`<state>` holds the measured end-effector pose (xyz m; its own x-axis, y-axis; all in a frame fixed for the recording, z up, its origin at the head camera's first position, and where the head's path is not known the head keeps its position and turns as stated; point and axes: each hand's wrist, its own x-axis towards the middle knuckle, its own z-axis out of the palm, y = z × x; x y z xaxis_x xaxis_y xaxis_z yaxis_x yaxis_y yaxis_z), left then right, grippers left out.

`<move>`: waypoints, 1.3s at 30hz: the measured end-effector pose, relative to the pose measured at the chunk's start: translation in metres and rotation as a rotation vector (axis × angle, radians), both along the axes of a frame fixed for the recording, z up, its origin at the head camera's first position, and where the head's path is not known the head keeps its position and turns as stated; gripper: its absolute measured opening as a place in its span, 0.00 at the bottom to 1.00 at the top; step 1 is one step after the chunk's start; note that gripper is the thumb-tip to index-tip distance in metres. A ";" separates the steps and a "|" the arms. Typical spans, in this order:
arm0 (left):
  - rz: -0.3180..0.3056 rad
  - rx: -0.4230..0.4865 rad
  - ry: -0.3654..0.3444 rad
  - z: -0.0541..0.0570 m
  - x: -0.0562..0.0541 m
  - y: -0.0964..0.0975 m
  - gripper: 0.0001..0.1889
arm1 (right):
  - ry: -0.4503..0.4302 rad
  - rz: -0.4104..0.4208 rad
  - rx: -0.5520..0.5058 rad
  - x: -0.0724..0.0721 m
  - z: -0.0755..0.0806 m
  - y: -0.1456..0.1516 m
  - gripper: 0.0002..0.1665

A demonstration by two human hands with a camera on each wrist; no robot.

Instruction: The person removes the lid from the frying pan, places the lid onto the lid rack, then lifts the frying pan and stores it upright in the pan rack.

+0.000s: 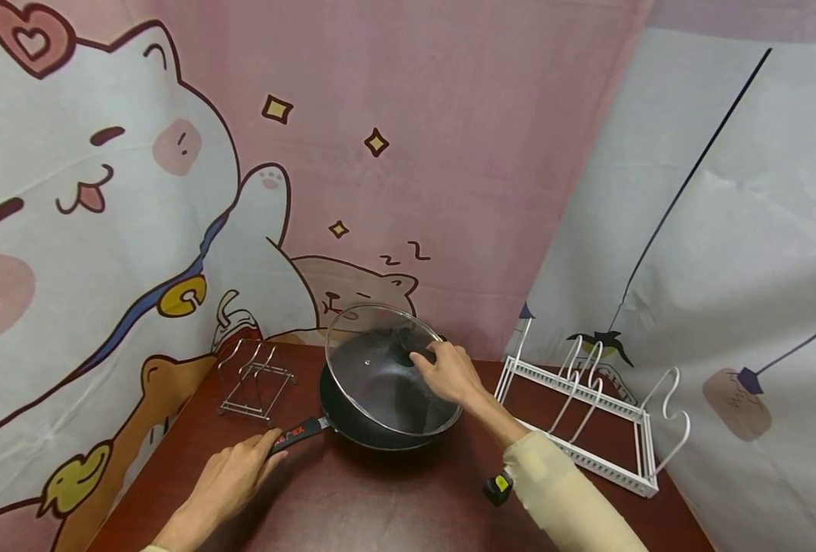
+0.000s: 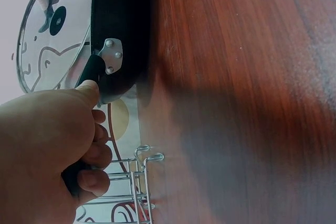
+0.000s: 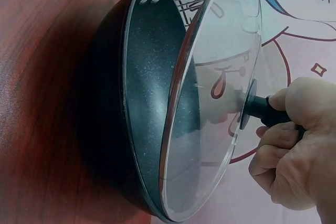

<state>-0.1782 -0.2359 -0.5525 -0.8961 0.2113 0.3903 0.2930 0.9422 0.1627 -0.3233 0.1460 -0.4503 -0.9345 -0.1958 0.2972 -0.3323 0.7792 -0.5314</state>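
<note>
Black round deep pan [image 3: 152,77] stands on a reddish-brown wood-grained table [image 1: 408,510], at the centre of the scene, upright, with its straight black handle [image 1: 300,435] directed toward the near left. At the near right, a cream-coloured sleeve [image 1: 577,494] covers the right forearm; a small black item with a yellow face [image 1: 498,486] sits beside its cuff. At the near left, the left hand [image 1: 238,469] grips the pan handle, fingers curled round it and thumb laid along it.

Farther in, a clear round glass lid with a metal rim [image 1: 387,387] is tilted over the pan, raised at the left and low at the right. Its low edge lies at the pan's right rim; whether the two touch cannot be told. The right hand [image 1: 452,372] grips the lid's black knob [image 3: 260,109], thumb on one side and fingers curled on the other.

To the right of the pan, well apart from it, stands a white rectangular rack with curved upright hooks [image 1: 615,468]. To the far left stands a small silver wire rack [image 1: 245,412], near the pan. Behind everything hangs a pink and white cartoon-printed fabric backdrop [image 1: 463,153].
</note>
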 end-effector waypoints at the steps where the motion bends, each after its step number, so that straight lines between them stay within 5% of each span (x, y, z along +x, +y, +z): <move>1: 0.000 0.001 -0.003 0.000 0.000 0.000 0.17 | 0.002 0.000 -0.002 0.000 0.000 0.000 0.31; 39: 0.016 0.000 -0.051 0.001 -0.001 0.001 0.17 | -0.012 -0.024 -0.152 0.000 0.006 0.002 0.27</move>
